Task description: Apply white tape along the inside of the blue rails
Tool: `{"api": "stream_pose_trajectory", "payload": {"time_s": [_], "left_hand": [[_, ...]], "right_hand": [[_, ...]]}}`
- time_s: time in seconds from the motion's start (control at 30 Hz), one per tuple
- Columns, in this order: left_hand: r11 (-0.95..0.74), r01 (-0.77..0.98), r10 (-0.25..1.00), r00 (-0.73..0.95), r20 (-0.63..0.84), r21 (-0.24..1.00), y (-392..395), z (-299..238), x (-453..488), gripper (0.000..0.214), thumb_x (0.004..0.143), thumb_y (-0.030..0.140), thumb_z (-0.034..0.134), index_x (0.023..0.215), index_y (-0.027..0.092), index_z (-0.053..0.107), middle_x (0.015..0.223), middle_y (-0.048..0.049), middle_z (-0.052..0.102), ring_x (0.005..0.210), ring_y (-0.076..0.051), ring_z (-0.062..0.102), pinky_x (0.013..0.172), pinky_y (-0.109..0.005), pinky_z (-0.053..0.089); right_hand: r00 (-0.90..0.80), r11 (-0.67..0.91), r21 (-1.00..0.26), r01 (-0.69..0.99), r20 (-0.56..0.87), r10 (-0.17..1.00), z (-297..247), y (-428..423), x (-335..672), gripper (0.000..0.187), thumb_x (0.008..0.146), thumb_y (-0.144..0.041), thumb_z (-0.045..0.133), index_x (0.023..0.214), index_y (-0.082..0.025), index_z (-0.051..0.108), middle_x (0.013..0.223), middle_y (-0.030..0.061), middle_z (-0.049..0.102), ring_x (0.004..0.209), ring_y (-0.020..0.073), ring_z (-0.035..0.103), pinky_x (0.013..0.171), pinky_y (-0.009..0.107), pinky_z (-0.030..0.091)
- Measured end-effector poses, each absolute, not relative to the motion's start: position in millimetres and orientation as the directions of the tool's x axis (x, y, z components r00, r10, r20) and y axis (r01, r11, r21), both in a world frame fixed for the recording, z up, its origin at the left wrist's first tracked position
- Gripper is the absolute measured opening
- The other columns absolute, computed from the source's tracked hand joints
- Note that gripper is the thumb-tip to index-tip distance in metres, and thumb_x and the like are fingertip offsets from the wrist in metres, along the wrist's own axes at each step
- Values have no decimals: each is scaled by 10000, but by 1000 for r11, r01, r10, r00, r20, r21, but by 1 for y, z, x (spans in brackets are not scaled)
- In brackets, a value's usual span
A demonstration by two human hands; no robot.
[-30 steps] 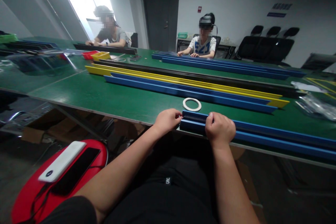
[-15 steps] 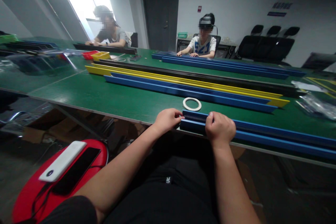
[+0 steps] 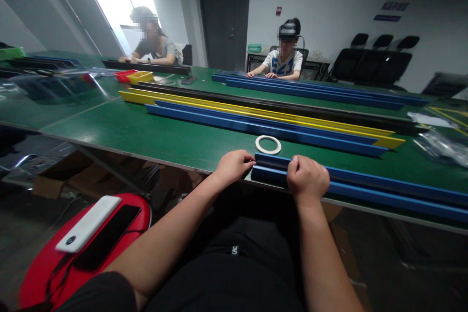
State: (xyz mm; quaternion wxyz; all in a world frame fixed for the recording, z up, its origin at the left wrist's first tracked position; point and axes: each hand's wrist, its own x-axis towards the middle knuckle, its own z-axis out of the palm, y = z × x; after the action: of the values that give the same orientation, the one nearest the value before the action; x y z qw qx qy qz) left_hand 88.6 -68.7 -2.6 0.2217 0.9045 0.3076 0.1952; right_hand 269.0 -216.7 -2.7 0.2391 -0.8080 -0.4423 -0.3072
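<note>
A long blue rail lies along the near edge of the green table, running off to the right. My right hand is closed over the rail a little in from its left end, fingers wrapped round it. My left hand is curled at the rail's left end, its fingertips touching the end face. A white tape ring lies flat on the table just behind the rail's end.
Farther back lie more long rails: blue, yellow, black and another blue pair. Two people sit at the far side. Red and yellow bins stand back left. A red stool with a white device is at my left.
</note>
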Motion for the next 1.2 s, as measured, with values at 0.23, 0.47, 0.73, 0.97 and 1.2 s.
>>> {"api": "stream_pose_trajectory", "payload": {"time_s": [0.23,0.47,0.73,0.97,1.2], "left_hand": [[-718,477,640,739,210,508,-70,-1,89,236,896,374,569,995,277,760,1029,-12,731,943,-175,641,748,-239,441],[-752,439,605,756,250,491,-66,-6,88,238,902,378,560,1004,282,753,1000,-1,724,921,-165,639,738,-237,434],[-749,468,618,749,239,469,-68,-5,88,236,904,376,552,1002,282,746,1018,-4,724,928,-171,638,734,-243,431],[-750,545,652,704,281,375,-80,-3,90,229,909,386,532,985,278,719,986,-17,717,860,-174,629,673,-261,410],[-717,593,693,662,286,367,-81,-5,93,209,911,372,529,970,274,704,967,-15,707,878,-174,624,696,-261,414]], "right_hand": [[420,-505,-102,857,707,570,-2,-216,269,300,939,-315,420,796,-193,654,777,47,665,735,179,522,726,325,280],[429,-511,-104,853,696,575,-1,-215,268,320,936,-316,408,795,-182,661,776,64,670,723,180,506,706,327,265],[420,-509,-99,855,708,568,-2,-216,268,320,942,-320,416,792,-182,662,770,61,669,729,182,528,715,325,283],[420,-503,-105,858,707,569,-3,-216,270,313,942,-324,420,809,-186,668,784,58,673,745,184,536,725,323,286],[423,-501,-110,859,705,570,-3,-216,270,313,941,-323,420,817,-186,672,793,60,677,744,184,532,728,325,284]]}}
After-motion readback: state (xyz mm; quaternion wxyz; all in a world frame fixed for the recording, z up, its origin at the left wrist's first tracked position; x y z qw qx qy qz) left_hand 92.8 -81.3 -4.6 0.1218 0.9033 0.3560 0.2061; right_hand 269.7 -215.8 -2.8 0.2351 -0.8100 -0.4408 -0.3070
